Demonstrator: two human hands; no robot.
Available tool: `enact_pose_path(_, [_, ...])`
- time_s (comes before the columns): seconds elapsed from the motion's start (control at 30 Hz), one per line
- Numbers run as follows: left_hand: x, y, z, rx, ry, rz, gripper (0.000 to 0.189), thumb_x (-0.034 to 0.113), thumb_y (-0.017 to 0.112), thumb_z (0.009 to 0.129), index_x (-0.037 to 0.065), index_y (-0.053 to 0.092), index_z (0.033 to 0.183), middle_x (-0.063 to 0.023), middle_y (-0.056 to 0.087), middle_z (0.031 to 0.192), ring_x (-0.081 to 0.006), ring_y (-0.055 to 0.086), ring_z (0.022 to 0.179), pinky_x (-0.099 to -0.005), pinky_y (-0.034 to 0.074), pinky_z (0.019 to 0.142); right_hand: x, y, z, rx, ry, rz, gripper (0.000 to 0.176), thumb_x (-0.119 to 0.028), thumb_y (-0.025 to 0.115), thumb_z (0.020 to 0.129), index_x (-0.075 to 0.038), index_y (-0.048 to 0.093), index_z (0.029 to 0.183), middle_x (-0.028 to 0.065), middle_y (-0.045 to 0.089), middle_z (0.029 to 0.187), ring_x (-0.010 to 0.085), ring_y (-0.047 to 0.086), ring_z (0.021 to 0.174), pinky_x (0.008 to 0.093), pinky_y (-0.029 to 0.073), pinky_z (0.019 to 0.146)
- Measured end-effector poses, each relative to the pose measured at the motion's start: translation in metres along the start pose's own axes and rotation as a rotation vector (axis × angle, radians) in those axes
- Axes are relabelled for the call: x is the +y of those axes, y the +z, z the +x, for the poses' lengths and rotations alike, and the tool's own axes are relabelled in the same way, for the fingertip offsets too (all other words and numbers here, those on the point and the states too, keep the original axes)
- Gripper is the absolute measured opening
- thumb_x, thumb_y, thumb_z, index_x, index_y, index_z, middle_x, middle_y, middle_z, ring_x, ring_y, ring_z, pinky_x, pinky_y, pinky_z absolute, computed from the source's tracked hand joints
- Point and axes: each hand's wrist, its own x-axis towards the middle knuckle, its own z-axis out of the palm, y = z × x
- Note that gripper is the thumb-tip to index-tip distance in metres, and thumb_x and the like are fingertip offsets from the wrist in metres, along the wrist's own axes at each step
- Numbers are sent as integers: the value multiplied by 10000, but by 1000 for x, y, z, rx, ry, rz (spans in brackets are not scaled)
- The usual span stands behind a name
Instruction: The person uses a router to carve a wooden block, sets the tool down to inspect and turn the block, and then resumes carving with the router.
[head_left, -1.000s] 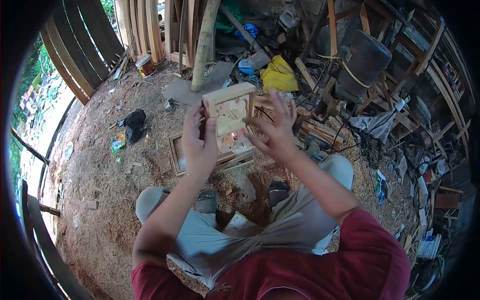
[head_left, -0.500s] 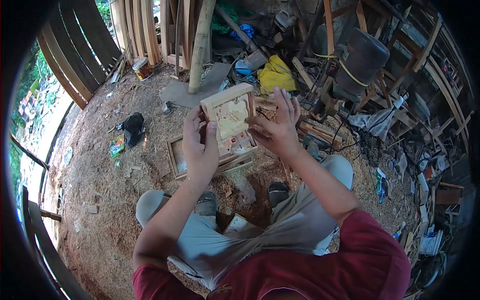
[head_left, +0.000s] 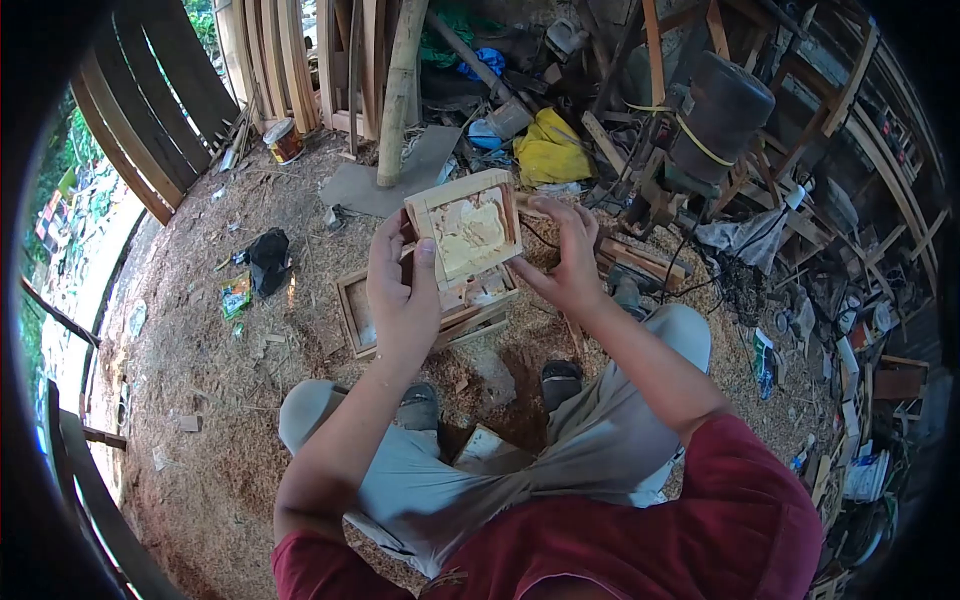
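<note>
Sawdust-strewn floor (head_left: 215, 345) carries the lot. Wooden trays (head_left: 351, 322) sit mid-floor, well in from its left edge. Left one: shallow, pale base showing. Next one, partly hidden: reddish and pale patches, contents unclear. Pail (head_left: 284, 140) stands near the floor's far left corner; can't tell what's inside. Wooden frame (head_left: 478, 235) is held up over the trays, tilted: patchy yellowish surface in the recess, nothing loose visible. Left hand (head_left: 400, 275) clamped on its left side, thumb in front. Right hand (head_left: 572, 268): fingers apart at its right edge, can't tell if gripping. Step, my read: handling the frame. Next move calls for steady support.
</note>
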Motion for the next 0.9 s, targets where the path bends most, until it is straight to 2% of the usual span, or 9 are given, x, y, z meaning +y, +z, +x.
enact_pose_path(0.17, [8,-3,0,6,-17,13,423,43,511,1072,-71,397,1463,-192,596,1387,-227,562,1305,-350,434,1113,1,9,-4,-86,85,99,550,-275,813,849,-54,575,1293,117,672,1202,299,605,1197,505,272,1133])
enact_pose_path(0.27, [8,-6,0,-10,16,11,425,36,518,1067,-67,397,1462,-184,596,1382,-222,557,1307,-346,432,1113,5,12,-11,-188,148,172,452,-229,782,903,-43,611,1278,106,638,1242,256,568,1215,466,288,1155])
enact_pose_path(0.37, [8,-6,-2,-29,50,-3,431,22,524,1060,-61,396,1462,-177,593,1379,-217,549,1312,-342,426,1116,3,25,-16,-60,218,302,304,-241,732,931,-48,671,1157,89,705,1087,263,618,1114,438,325,1092])
enact_pose_path(0.43, [10,-6,-3,-54,44,-30,437,14,529,1055,-55,394,1465,-173,590,1378,-215,544,1316,-340,421,1119,0,26,-15,-53,253,366,276,-239,725,939,-51,684,1137,87,707,1076,267,613,1093,423,345,1075])
enact_pose_path(0.57, [10,-2,-8,-82,79,15,416,28,556,1048,-37,430,1439,-160,579,1341,-204,581,1247,-341,478,1059,-6,25,-14,-51,323,429,234,-245,717,949,-63,708,1095,92,711,1069,276,602,1065,409,376,1043])
enact_pose_path(0.67, [8,2,-12,-110,77,34,417,28,559,1047,-32,435,1440,-153,584,1325,-193,597,1223,-329,501,1029,-6,21,-12,-84,335,371,208,-230,710,946,-67,715,1077,105,718,1003,282,614,1022,408,394,1005])
enact_pose_path(0.77, [11,4,-15,-154,22,-3,432,8,556,1040,-29,423,1449,-156,577,1328,-197,598,1223,-327,501,1023,-11,11,-9,-121,303,302,185,-159,691,965,-22,718,1087,137,689,1014,265,614,1028,386,470,926])
enact_pose_path(0.87, [13,6,-18,-210,-43,-36,452,-37,534,1031,-30,397,1461,-164,555,1354,-218,564,1278,-346,470,1061,-9,8,-9,-151,193,166,148,-152,665,962,-35,719,1034,137,702,975,309,613,1026,413,455,944])
enact_pose_path(0.9, [13,8,-19,-212,-60,-25,452,-41,535,1029,-29,397,1459,-163,553,1350,-216,567,1268,-346,471,1058,-8,9,-10,-133,171,167,126,-154,647,963,-51,710,999,120,692,919,314,617,963,418,440,942])
